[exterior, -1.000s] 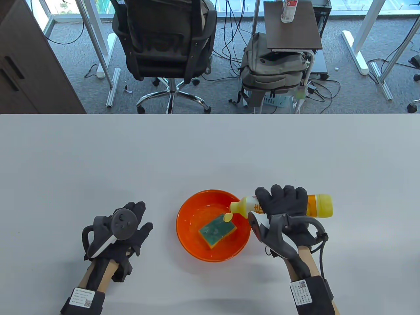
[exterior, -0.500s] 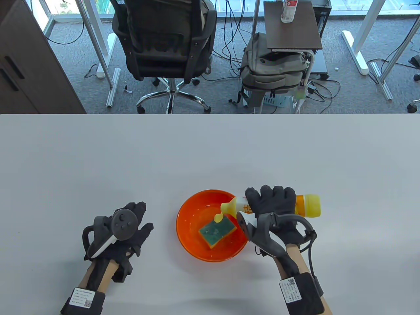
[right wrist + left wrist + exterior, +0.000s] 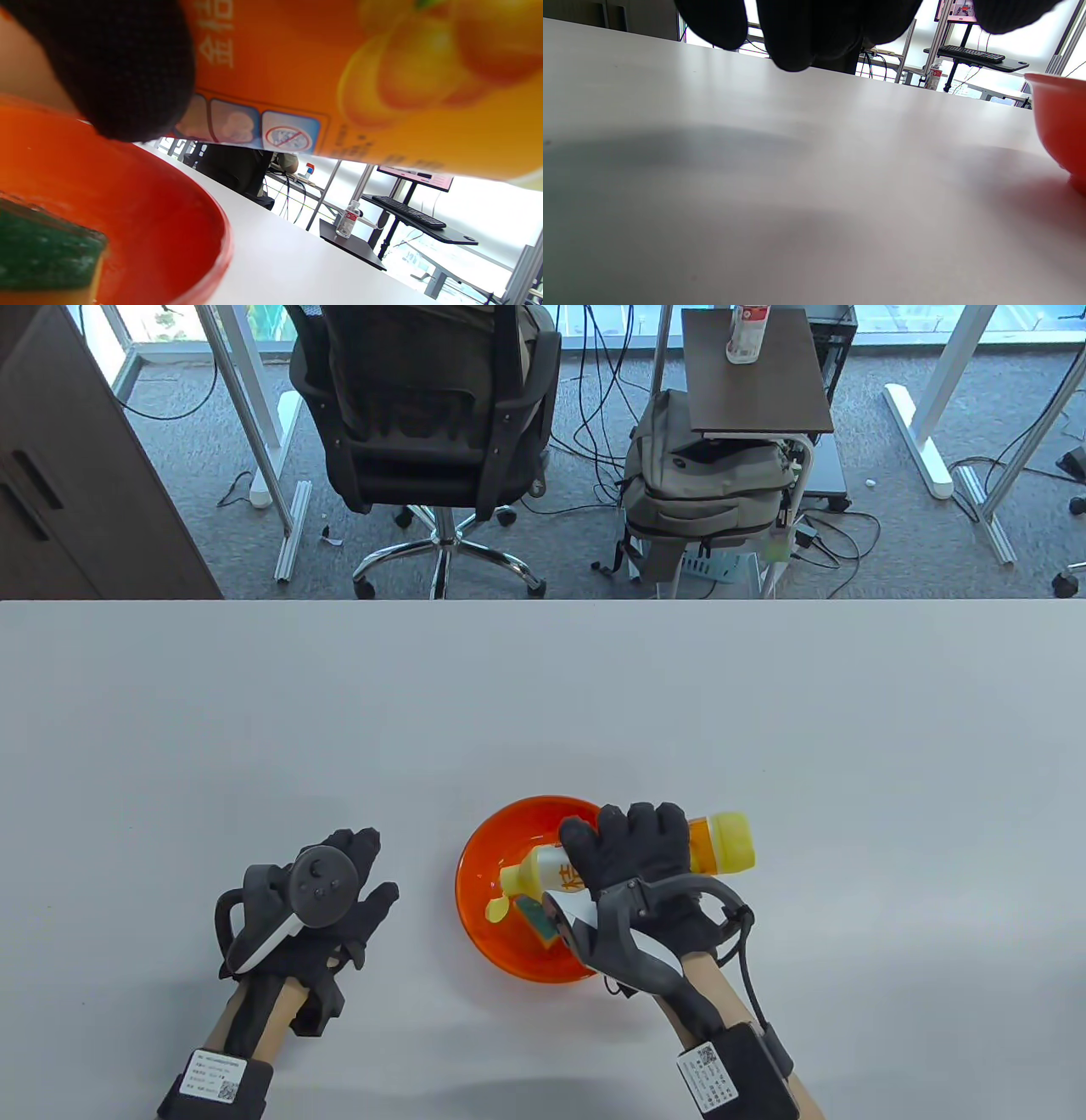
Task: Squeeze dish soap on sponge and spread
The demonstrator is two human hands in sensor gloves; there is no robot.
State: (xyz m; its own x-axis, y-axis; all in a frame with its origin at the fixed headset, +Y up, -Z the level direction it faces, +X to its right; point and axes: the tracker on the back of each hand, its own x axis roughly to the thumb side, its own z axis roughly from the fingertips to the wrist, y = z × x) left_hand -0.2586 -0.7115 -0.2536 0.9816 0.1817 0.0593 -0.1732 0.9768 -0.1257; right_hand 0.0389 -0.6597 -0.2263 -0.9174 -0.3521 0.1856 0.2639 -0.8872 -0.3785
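Note:
An orange bowl [image 3: 509,831] sits on the white table [image 3: 543,704], front centre. A green-topped yellow sponge [image 3: 538,915] lies inside it, mostly hidden by my right hand [image 3: 632,857]. My right hand grips a yellow-orange dish soap bottle [image 3: 717,841], tilted with its open cap end [image 3: 499,906] low over the bowl's left part. In the right wrist view the bottle [image 3: 382,80] fills the top, with the bowl rim [image 3: 212,228] and sponge [image 3: 42,254] below. My left hand [image 3: 331,899] rests flat and empty on the table, left of the bowl.
Beyond the table's far edge stand an office chair [image 3: 424,415], a grey backpack [image 3: 704,483] and a small side table [image 3: 755,373] with a bottle. The bowl's side [image 3: 1058,123] shows at the right edge of the left wrist view.
My right hand has moved left and nearer with the bottle, from the bowl's right rim to over the bowl, now covering most of the sponge. The left hand has not moved.

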